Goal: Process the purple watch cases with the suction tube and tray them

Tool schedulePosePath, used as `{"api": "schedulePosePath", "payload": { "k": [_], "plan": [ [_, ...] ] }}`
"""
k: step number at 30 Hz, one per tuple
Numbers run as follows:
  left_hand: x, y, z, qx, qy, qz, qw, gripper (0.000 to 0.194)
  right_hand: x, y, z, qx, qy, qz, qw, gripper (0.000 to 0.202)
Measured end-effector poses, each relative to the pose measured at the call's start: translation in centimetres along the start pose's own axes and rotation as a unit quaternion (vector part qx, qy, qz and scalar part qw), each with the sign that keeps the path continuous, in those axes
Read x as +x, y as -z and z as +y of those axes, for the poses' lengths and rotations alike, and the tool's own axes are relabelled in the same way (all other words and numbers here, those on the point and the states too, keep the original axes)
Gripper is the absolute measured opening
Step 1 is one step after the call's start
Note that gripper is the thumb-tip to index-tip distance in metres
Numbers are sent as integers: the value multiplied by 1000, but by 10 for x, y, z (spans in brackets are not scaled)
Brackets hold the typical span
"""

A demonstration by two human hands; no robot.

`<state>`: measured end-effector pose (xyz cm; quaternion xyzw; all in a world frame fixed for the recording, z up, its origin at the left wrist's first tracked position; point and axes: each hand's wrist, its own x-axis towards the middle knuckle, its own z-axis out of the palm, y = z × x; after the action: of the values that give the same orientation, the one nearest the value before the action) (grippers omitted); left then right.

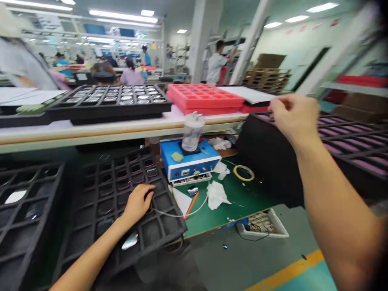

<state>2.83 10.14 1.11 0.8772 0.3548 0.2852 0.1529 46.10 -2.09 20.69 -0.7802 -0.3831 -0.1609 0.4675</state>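
My left hand rests over a black foam tray with a grid of compartments, several holding dark, shiny lens-like pieces. Its fingers curl with the thumb close to them; whatever they hold is hidden. A thin pale cord runs from beside these fingers across the bench. My right hand is raised at the right, fingers pinched together at the near corner of a black tray with purplish pieces in its slots. A black panel hangs or stands below that hand. I cannot tell whether the pinch grips anything.
A blue device with a clear jar stands on the green bench mat. Tissue and a yellow tape roll lie nearby. The shelf above bears a lens tray and red foam trays. People work behind.
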Motion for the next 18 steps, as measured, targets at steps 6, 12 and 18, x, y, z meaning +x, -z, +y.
{"api": "schedulePosePath", "payload": {
  "k": [6,12,18],
  "plan": [
    [15,2,-12,14,45,-68,997,22,-254,-78,-14,261,-281,-9,924,62],
    [49,6,-7,45,37,-89,994,37,-324,-106,-36,442,-399,-226,771,59],
    [63,1,-3,-34,76,-95,992,38,-325,-82,-63,587,-329,-340,657,33]
  ]
}}
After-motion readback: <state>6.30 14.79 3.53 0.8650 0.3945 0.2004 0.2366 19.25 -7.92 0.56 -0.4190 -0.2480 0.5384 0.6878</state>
